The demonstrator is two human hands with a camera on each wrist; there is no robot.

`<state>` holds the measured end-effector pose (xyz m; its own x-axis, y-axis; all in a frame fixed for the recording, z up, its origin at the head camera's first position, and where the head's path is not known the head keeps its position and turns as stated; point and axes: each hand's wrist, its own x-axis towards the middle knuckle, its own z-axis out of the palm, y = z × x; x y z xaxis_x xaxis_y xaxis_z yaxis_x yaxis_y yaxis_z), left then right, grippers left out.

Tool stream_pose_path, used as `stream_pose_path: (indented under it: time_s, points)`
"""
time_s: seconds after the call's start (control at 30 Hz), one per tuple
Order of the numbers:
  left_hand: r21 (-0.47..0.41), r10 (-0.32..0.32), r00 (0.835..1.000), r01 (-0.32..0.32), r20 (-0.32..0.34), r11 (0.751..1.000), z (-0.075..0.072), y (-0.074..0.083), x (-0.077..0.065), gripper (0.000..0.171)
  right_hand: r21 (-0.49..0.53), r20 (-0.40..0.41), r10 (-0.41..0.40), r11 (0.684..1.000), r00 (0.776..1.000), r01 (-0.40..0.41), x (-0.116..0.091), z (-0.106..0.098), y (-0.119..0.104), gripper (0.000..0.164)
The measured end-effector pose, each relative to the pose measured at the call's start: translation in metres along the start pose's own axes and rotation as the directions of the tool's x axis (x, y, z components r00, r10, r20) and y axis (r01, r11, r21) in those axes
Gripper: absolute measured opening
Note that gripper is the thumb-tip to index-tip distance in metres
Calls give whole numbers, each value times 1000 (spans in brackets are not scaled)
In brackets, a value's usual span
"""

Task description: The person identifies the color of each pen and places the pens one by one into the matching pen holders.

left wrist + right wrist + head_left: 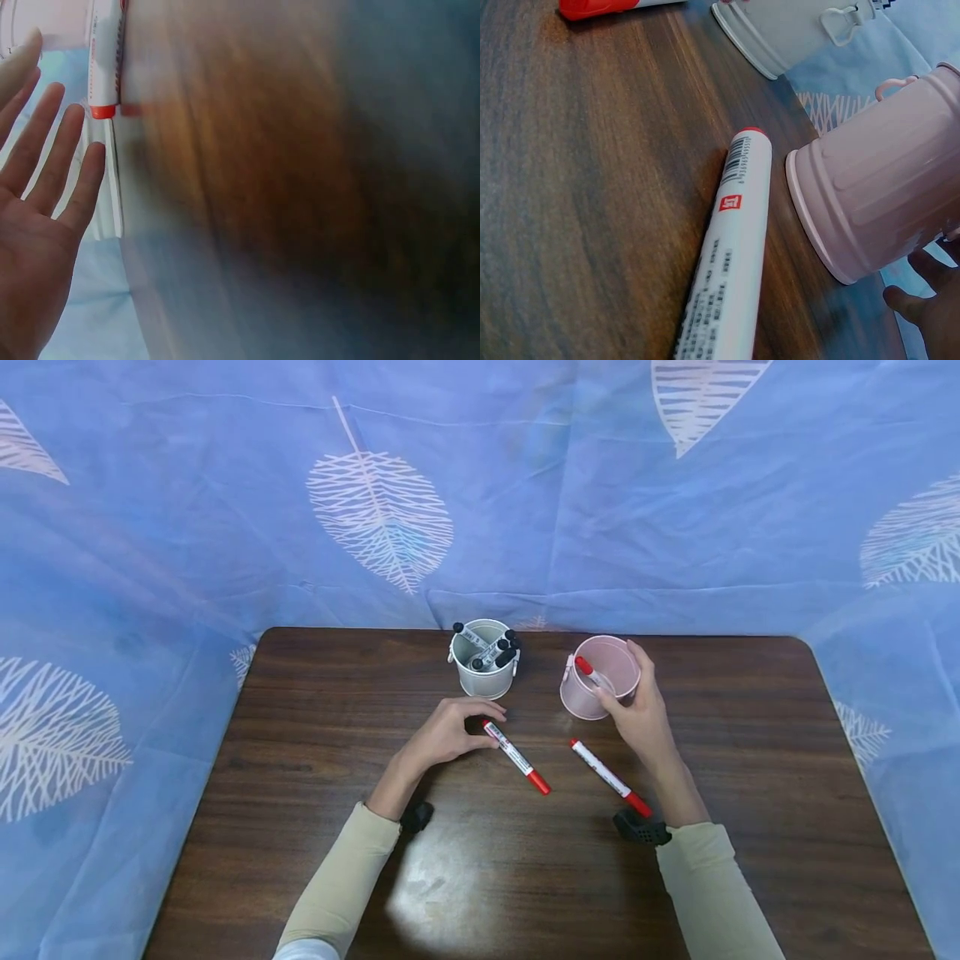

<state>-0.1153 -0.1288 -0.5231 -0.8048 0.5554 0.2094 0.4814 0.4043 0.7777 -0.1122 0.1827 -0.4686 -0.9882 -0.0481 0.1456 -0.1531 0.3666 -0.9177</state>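
My left hand (453,731) reaches to the tail end of a red-capped white marker (517,758) on the table. Its thumb and fingers stand apart on either side of that end. In the left wrist view, several fingers (56,161) are spread and straight beside the marker (105,64). My right hand (643,718) holds the pink bucket (581,697) at its right side, thumb at the near rim and a finger round the back. A red marker (592,672) leans inside that bucket. Another red-capped marker (603,770) lies in front of it.
A white bucket (480,685) with several black-capped markers (491,652) stands at the back, left of the pink one. The brown table (300,718) ends just behind the buckets, where a blue leaf-patterned cloth (495,527) hangs.
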Motion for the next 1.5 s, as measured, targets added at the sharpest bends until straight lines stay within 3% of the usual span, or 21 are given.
stream_pose_path:
  time_s: [0.2, 0.4, 0.7, 0.9, 1.33, 1.5]
  points:
    - [32, -45, 996, 43, 75, 999, 0, -9, -2, 38, -1, -4, -1, 1000, 1000, 1, -2, 0, 1, 80]
    - [50, -72, 993, 68, 91, 996, -1, -14, -4, 37, -1, 6, -22, 1000, 1000, 22, -2, 3, 3, 80]
    - [147, -76, 987, 55, 140, 988, -3, -14, -2, 34, -15, -5, -42, 999, 999, 42, -1, 2, 3, 80]
    - [185, -38, 989, 11, 142, 983, -4, -15, 2, 24, -22, -6, -46, 999, 999, 46, 0, 1, 2, 80]
    - [194, -8, 992, -17, 127, 981, -1, -16, 2, 18, 3, -9, -58, 998, 998, 58, 0, -1, 4, 80]
    - [95, -6, 994, -4, 105, 995, -1, -14, 0, 17, -2, -10, -52, 999, 999, 52, -1, -1, 3, 80]
